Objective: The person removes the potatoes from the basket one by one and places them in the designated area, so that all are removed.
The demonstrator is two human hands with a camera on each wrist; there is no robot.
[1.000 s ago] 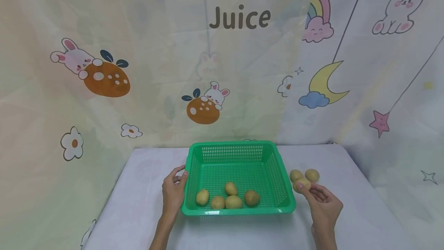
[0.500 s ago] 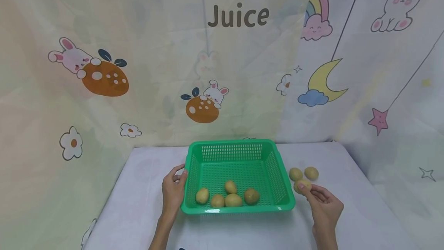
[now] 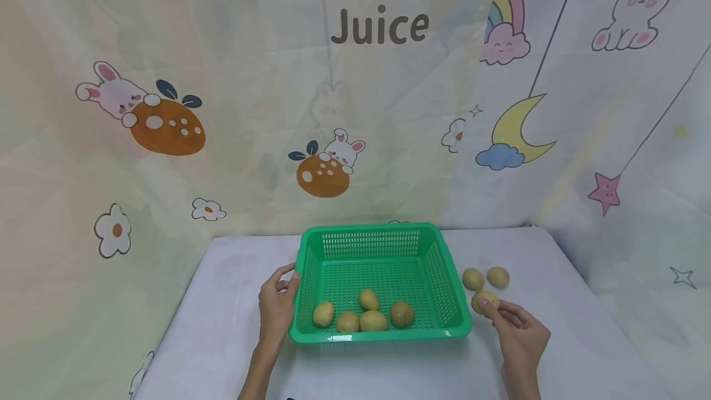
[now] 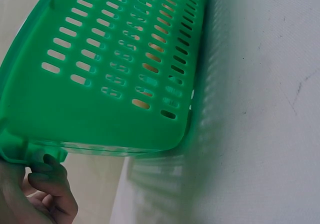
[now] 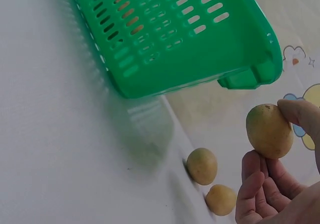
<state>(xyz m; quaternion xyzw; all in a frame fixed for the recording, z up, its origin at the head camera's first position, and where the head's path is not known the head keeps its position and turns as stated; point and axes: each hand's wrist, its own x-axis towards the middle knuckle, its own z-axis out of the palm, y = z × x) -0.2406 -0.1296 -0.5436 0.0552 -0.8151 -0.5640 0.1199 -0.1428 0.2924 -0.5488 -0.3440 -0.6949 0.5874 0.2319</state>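
Note:
A green slotted basket [image 3: 383, 245] stands on the white table and holds several potatoes [image 3: 369, 299]. My left hand [image 3: 289, 281] grips its left rim, thumb over the edge and fingers [image 4: 50, 181] curled under the lip of the basket [image 4: 115, 84]. Right of the basket, my right hand [image 3: 491, 308] pinches one potato [image 3: 484, 300] between thumb and fingers. In the right wrist view that potato [image 5: 269, 130] is off the table. Two more potatoes [image 3: 473, 278] [image 3: 498, 276] lie on the table just beyond it, also visible as potatoes [image 5: 202, 166] [image 5: 221, 199] near the basket [image 5: 175, 39].
The table [image 3: 233, 276] is covered in white cloth, and its right edge runs close to the loose potatoes. A printed curtain [image 3: 166, 110] with rabbits and the word Juice hangs right behind the table's far edge.
My right hand has drawn the pinched potato slightly toward me, away from the two on the table. The left hand and basket have stayed put.

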